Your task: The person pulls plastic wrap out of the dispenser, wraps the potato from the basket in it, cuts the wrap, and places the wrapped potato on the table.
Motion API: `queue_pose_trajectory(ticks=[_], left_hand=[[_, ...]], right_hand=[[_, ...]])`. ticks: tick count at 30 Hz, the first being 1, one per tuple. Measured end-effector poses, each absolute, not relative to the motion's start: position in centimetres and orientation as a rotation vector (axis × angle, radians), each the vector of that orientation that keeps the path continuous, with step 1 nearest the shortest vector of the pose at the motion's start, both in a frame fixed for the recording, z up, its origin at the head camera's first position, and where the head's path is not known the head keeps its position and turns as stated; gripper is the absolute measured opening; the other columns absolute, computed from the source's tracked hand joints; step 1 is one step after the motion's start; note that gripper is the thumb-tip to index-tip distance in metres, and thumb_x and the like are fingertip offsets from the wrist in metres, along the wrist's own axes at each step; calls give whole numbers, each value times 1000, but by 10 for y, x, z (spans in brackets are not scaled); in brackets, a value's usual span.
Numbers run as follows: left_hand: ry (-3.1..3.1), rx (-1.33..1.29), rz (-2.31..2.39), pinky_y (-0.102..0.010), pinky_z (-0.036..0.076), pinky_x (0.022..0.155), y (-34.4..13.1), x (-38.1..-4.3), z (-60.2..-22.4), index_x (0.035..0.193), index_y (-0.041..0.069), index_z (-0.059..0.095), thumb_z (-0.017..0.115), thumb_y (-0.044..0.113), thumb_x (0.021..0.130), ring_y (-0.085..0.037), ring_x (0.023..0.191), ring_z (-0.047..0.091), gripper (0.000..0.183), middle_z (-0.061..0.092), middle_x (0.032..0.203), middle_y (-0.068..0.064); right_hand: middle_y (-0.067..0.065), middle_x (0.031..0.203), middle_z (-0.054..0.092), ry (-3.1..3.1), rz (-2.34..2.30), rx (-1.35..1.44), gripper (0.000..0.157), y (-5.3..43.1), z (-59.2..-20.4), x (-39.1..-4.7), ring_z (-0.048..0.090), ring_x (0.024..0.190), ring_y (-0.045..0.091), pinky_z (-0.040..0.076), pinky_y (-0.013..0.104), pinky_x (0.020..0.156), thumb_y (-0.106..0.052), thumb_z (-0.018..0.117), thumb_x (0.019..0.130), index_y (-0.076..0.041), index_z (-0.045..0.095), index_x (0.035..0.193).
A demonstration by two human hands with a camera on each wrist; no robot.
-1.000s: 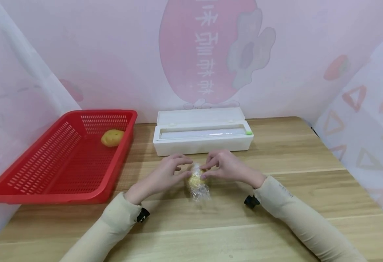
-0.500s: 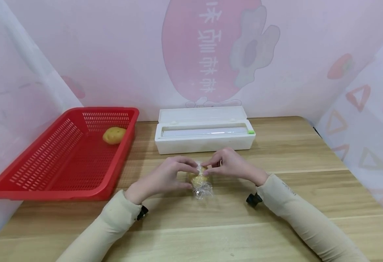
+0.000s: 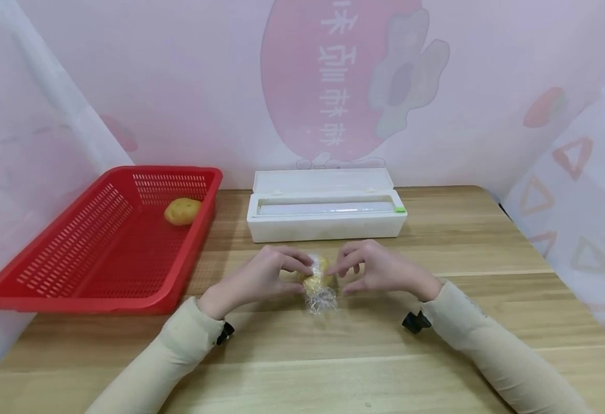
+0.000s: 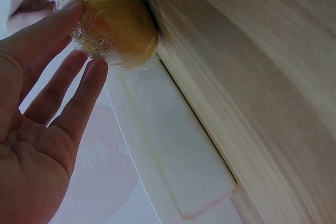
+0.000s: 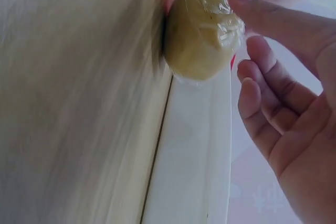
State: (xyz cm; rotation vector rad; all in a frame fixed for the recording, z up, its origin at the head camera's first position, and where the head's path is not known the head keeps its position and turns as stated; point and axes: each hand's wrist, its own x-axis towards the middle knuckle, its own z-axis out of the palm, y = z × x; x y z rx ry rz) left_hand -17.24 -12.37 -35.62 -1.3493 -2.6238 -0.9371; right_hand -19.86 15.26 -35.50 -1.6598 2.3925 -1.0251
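The right hand (image 3: 377,268) just spread its fingers apart, so it seems to have let go of the plastic (image 3: 321,301), while the left hand (image 3: 258,277) loosely touches the wrapped potato (image 4: 118,22) on the counter (image 3: 333,371).

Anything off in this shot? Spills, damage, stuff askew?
No spill or damage visible. Only mildly odd: the film on the wrapped potato looks untidy, bunched into a crumpled tail at its near end. The white box has its lid open.
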Motion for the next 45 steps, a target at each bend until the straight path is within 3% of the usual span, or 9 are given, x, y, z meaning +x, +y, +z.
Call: queue_pose_trajectory(ticks=[8,15,19,24,29,33,39,45], left_hand=[[-2617,-1349,-947,-31,48,93,-123,-174,-356,104,8,77,85,8,77,-16,109,62,29,69,115,-5],[-2610,-1345,-937,-31,48,93,-123,-173,-357,104,8,77,85,9,77,-16,109,62,28,69,115,-5],[-2601,-1368,-927,-31,48,93,-123,-172,-356,105,6,77,85,10,77,-17,110,62,29,68,116,-6],[-2587,-1403,-918,-31,47,95,-123,-172,-357,106,7,77,88,20,75,-17,111,62,36,68,117,-4],[-2591,-1385,-928,-29,46,96,-122,-171,-357,103,11,78,89,36,72,-11,109,61,42,69,112,3],[-2540,-1376,-939,-28,46,96,-119,-170,-358,98,11,78,88,42,70,-10,106,62,43,71,107,4],[-2516,-1337,-970,-26,47,93,-115,-167,-359,95,13,76,88,44,69,-7,104,62,43,70,105,5],[-2512,-1212,-1011,-29,52,80,-111,-164,-361,87,14,73,90,34,71,-10,91,63,30,67,96,5]], right_hand=[[-3,90,62,2296,-1081,-1724,28,144,-355,-192,59,77,22,51,32,63,-12,87,75,-11,78,102],[-3,95,62,2275,-1159,-1817,13,135,-354,-191,58,89,13,51,29,78,-4,82,79,-14,80,86],[4,102,63,2354,-1255,-1810,13,131,-355,-190,56,100,17,48,39,87,-4,82,79,-15,77,84],[9,114,62,2452,-1383,-1571,12,129,-354,-188,54,111,21,42,48,95,-6,78,84,-16,72,85],[7,129,60,2548,-1347,-1292,7,125,-353,-186,49,124,22,37,51,102,-16,74,90,-19,69,86],[9,138,55,2501,-1333,-1122,9,119,-352,-186,46,130,28,36,51,105,-15,70,93,-18,66,86],[17,129,61,2458,-1344,-964,10,113,-351,-185,58,117,27,47,43,96,-7,64,95,-12,64,87],[4,110,69,2507,-1315,-956,8,113,-352,-185,64,102,17,52,40,87,-8,65,95,-11,64,88]])
